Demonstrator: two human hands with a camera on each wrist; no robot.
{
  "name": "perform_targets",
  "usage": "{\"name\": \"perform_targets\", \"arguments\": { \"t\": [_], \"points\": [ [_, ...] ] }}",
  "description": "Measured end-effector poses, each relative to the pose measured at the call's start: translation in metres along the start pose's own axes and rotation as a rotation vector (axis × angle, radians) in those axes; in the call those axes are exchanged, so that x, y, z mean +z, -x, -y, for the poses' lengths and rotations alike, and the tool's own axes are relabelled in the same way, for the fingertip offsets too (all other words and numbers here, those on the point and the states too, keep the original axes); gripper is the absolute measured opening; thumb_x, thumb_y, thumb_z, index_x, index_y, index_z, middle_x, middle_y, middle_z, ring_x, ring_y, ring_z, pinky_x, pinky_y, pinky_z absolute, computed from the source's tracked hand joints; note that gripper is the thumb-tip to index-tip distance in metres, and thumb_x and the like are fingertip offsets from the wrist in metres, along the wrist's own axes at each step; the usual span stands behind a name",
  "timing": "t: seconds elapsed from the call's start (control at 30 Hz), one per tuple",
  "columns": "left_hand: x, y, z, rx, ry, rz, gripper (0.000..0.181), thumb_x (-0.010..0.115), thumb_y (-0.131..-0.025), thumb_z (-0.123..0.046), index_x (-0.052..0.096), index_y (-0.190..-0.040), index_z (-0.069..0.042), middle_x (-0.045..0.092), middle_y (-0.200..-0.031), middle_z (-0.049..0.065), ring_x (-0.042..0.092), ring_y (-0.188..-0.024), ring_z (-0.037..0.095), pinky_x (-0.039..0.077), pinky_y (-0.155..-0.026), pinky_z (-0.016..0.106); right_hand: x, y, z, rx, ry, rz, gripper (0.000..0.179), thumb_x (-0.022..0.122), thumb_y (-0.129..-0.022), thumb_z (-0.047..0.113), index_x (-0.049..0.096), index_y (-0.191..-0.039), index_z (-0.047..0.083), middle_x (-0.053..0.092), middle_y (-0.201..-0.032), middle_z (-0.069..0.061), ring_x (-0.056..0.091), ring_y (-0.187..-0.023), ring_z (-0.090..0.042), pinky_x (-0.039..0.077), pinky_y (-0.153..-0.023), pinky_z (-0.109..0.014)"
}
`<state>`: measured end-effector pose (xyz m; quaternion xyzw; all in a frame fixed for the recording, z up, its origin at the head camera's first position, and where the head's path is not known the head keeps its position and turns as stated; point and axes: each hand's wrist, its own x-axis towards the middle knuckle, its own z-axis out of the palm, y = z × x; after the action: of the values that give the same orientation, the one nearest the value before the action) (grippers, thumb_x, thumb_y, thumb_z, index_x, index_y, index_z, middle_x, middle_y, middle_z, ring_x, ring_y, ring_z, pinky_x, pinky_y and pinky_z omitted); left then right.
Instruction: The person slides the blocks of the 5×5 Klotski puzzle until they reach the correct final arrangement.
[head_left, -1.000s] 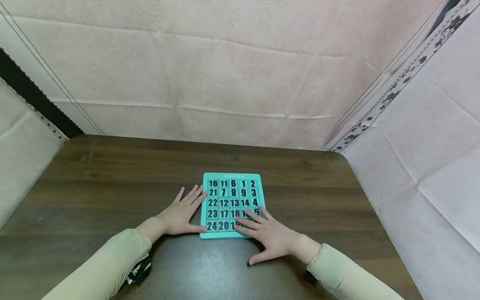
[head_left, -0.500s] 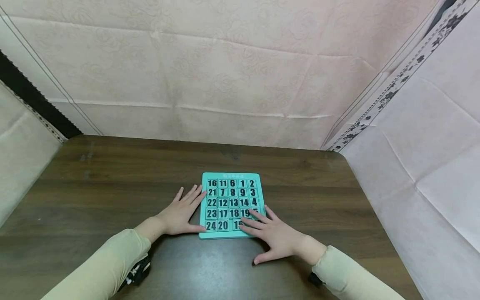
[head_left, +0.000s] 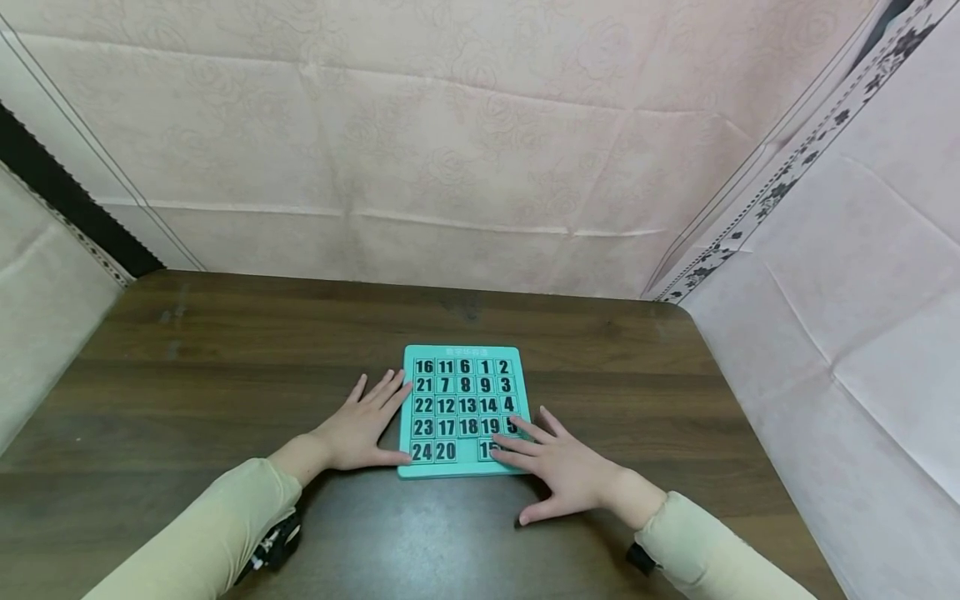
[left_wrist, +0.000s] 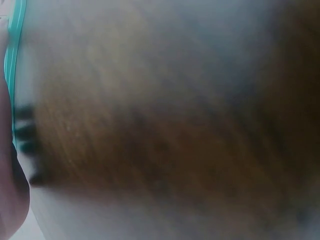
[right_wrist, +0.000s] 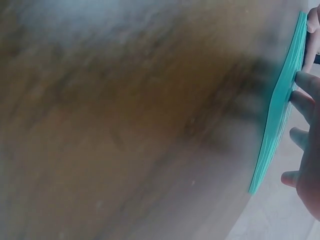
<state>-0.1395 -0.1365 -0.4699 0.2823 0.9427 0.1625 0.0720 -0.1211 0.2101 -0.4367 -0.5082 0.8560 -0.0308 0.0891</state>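
A turquoise sliding number puzzle [head_left: 446, 472] lies flat on the wooden table, its tiles printed with black numbers. My left hand [head_left: 358, 435] is spread at the puzzle's left edge, with straight fingertips on the rim and the thumb by the lower left corner. My right hand [head_left: 562, 471] reaches over the lower right corner, its fingers extended. Its fingertips touch a bottom-row tile [head_left: 484, 451] whose number starts with 1 and is partly covered. A bare slot shows between that tile and the 20 tile [head_left: 446, 451]. In the right wrist view, fingers [right_wrist: 302, 105] lie along the puzzle's edge.
The brown wood-grain table [head_left: 247, 358] surrounds the puzzle. Pale patterned cloth [head_left: 450, 150] hangs behind the table, with more white cloth [head_left: 862, 333] at the right side. Dark devices [head_left: 277, 542] are strapped at both wrists.
My right hand has slid to the right, and the bottom-row tile under its fingertips has moved right with it, opening a slot beside the 20 tile. My left hand stays in place.
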Motion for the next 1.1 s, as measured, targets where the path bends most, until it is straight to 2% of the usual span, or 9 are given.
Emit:
{"name": "perform_targets", "arguments": {
  "t": [0.27, 0.5, 0.73, 0.87, 1.1],
  "points": [
    [-0.002, 0.002, -0.001, 0.001, 0.005, 0.002, 0.107, 0.053, -0.075, -0.074, 0.018, -0.15, -0.007, 0.009, -0.158, 0.013, 0.009, -0.146, 0.032, 0.006, -0.113, 0.06, -0.002, 0.002, 0.0, -0.003, 0.009, -0.01, 0.083, 0.053, -0.081, 0.067, 0.032, -0.147, 0.022, 0.031, -0.153, 0.0, 0.021, -0.143, -0.032, 0.014, -0.108, -0.065],
    [0.0, 0.002, 0.001, -0.002, -0.005, 0.007, 0.108, 0.052, -0.075, -0.076, 0.017, -0.15, -0.007, 0.009, -0.158, 0.012, 0.008, -0.146, 0.031, 0.005, -0.113, 0.06, -0.005, -0.014, 0.009, -0.024, 0.023, -0.013, 0.087, 0.053, -0.08, 0.068, 0.029, -0.148, 0.02, 0.028, -0.154, -0.002, 0.02, -0.144, -0.029, 0.014, -0.111, -0.061],
    [0.002, 0.001, 0.002, -0.003, -0.002, 0.004, 0.108, 0.051, -0.074, -0.076, 0.017, -0.15, -0.008, 0.008, -0.158, 0.012, 0.008, -0.146, 0.031, 0.005, -0.114, 0.059, -0.003, -0.034, 0.02, -0.059, 0.079, 0.049, 0.087, 0.044, -0.082, 0.073, 0.022, -0.15, 0.023, 0.022, -0.157, -0.001, 0.016, -0.145, -0.026, 0.014, -0.112, -0.059],
    [0.002, 0.001, 0.001, -0.004, -0.007, 0.003, 0.107, 0.051, -0.075, -0.076, 0.017, -0.151, -0.008, 0.008, -0.158, 0.012, 0.008, -0.146, 0.031, 0.005, -0.114, 0.059, -0.003, -0.043, 0.027, -0.067, 0.102, 0.078, 0.088, 0.044, -0.082, 0.073, 0.018, -0.151, 0.025, 0.018, -0.158, 0.001, 0.013, -0.146, -0.025, 0.014, -0.113, -0.059],
    [-0.001, 0.0, 0.0, -0.002, -0.002, 0.014, 0.107, 0.051, -0.075, -0.075, 0.017, -0.15, -0.008, 0.008, -0.158, 0.012, 0.007, -0.146, 0.031, 0.005, -0.113, 0.059, -0.004, -0.047, 0.03, -0.064, 0.116, 0.111, 0.088, 0.042, -0.082, 0.074, 0.016, -0.151, 0.027, 0.015, -0.158, 0.004, 0.011, -0.146, -0.024, 0.011, -0.112, -0.061]
  ]
}}
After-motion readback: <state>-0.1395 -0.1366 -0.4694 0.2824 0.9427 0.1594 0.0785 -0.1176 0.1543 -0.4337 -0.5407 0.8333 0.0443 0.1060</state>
